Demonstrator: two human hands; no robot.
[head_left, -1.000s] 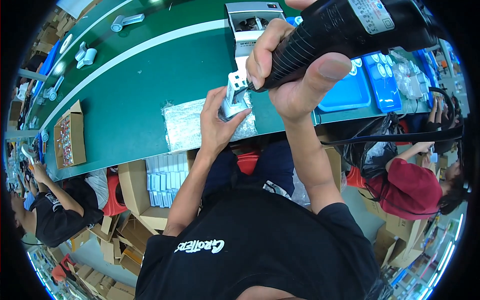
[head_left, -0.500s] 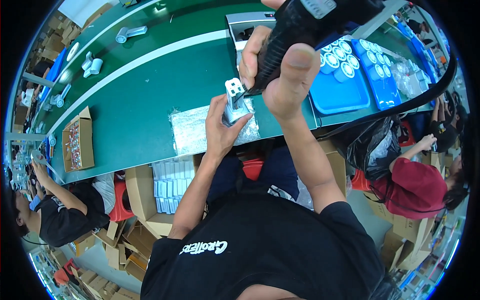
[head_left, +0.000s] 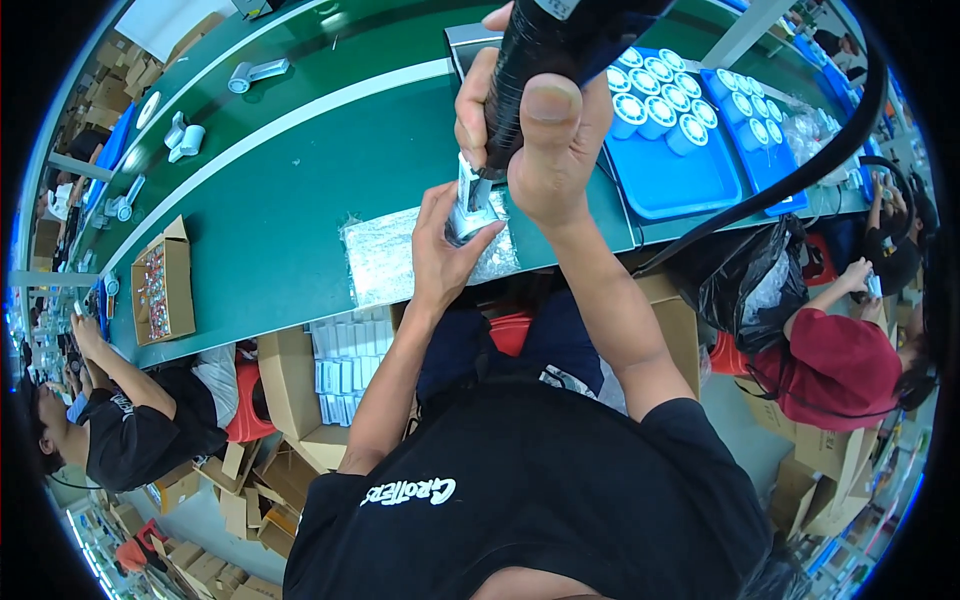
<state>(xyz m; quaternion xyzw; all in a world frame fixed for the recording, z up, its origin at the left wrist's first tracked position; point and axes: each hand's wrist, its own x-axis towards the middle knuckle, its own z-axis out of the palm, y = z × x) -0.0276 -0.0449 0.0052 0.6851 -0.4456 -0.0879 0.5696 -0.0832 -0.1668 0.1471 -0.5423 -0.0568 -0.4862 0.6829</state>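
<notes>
My left hand [head_left: 445,245] is closed around the lower part of a small white and light-blue plastic housing [head_left: 474,212], holding it upright over a silvery bubble-wrap sheet [head_left: 382,262]. In my right hand [head_left: 555,140] is a black corded power screwdriver [head_left: 532,62], fingers and thumb wrapped round its body. The tool points down, and its tip meets the top of the housing. My right fingers and the tool's nose hide the exact contact spot.
Blue trays [head_left: 690,190] of round white parts stand at right. A black cable [head_left: 790,185] arcs across the right side. Left lies a cardboard box [head_left: 185,290] of small parts; a carton [head_left: 285,385] of housings is below the green bench [head_left: 280,220]. Co-workers sit on both sides.
My right hand and the screwdriver have shifted slightly left and become more upright, the nose now over the housing's top. My left hand keeps its hold on the housing.
</notes>
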